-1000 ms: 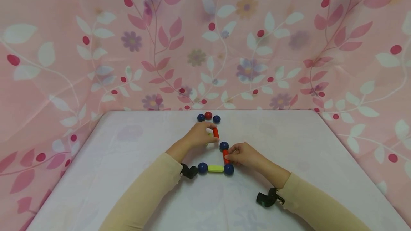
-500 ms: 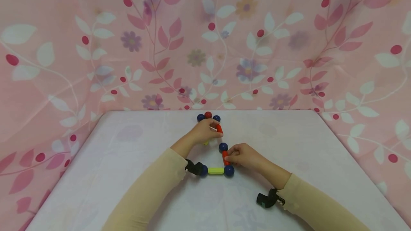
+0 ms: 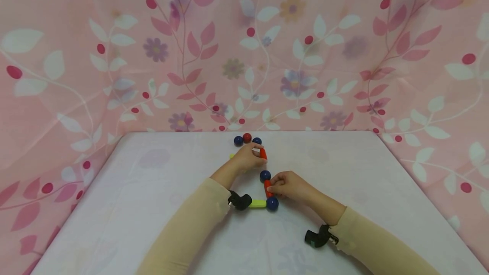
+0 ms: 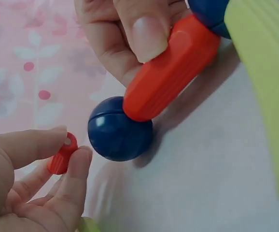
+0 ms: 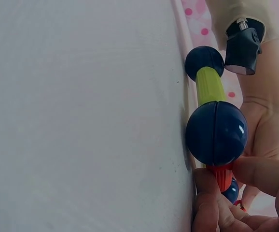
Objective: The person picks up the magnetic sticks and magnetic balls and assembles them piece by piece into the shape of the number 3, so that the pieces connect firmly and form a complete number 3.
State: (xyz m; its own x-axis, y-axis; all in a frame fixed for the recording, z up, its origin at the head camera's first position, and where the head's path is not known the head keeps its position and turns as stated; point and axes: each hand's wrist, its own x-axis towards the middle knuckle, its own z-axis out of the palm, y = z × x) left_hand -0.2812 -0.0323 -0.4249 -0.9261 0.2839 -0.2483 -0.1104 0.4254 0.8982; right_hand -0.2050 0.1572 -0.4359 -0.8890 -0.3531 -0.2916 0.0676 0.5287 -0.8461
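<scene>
My left hand [image 3: 248, 159] pinches a short red rod [image 3: 263, 153] between thumb and fingertips, just beyond a blue ball [image 3: 265, 176]. The left wrist view shows a small hole in this rod's end, with the rod apart from the blue ball [image 4: 120, 129]. With thumb and fingers my right hand [image 3: 289, 185] grips another red rod [image 3: 268, 189], which joins that ball to a nearer blue ball [image 3: 272, 203]. From the nearer ball a yellow-green rod [image 3: 258, 203] runs left to a third blue ball [image 5: 205, 60], hidden in the head view by the left wrist camera.
At the table's back edge lie a red ball [image 3: 247, 138] and two blue balls [image 3: 238, 141]. A yellow-green piece [image 3: 231, 156] peeks out behind my left hand. Pink floral cloth [image 3: 214, 54] hangs behind the white table [image 3: 153, 190].
My left hand has moved right with its red rod, and its wrist camera now covers the left blue ball. My right hand keeps its hold with hardly any movement.
</scene>
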